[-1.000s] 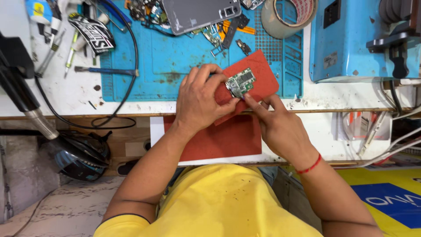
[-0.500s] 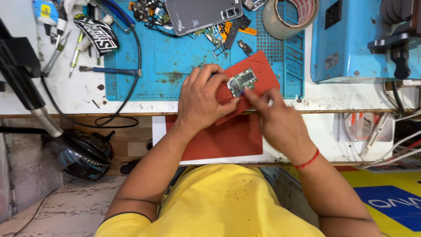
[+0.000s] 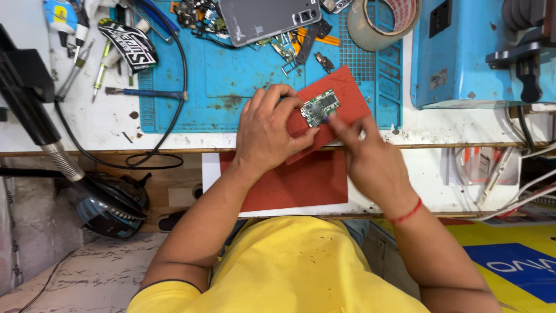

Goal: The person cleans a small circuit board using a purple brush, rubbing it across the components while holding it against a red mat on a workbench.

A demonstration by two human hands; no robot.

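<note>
Two hands, left hand (image 3: 267,136) and right hand (image 3: 370,159), one small green circuit board (image 3: 320,107), two red mats, upper red mat (image 3: 346,93) and lower red mat (image 3: 298,182), one blue work mat (image 3: 231,75), one tape roll (image 3: 379,20), one grey phone back panel (image 3: 266,18), one blue machine (image 3: 469,52), one black helmet (image 3: 107,206)

A small green circuit board (image 3: 320,106) lies flat on a red pad (image 3: 347,93), turned at a slant, with metal shields and tiny parts on its upper face. The red pad rests at an angle on the near right part of a blue mat, and its near corner juts over the bench edge. The left hand (image 3: 267,132) lies on the pad's left side, fingertips touching the board's left edge. The right hand (image 3: 370,159) pinches at the board's near right corner.
</note>
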